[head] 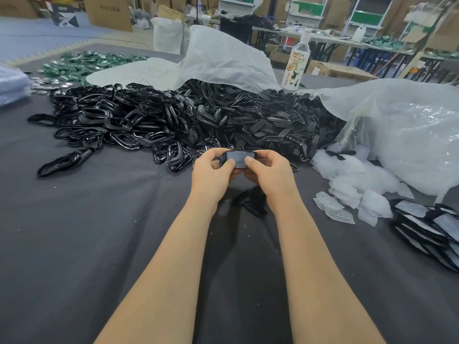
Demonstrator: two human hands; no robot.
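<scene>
We hold the black plastic part [239, 158] above the surface [99, 232], near the pile [173, 115], left hand [213, 170] and right hand [268, 170] pinching its ends; we judge it light, stiff and slick, best gripped by its edges.

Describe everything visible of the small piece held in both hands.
The piece is a small rounded-rectangular black frame with a grey, matte panel facing the camera, plastic by its look. It is held above the dark cloth. The left hand pinches its left end, the right hand its right, thumb on the panel.
</scene>
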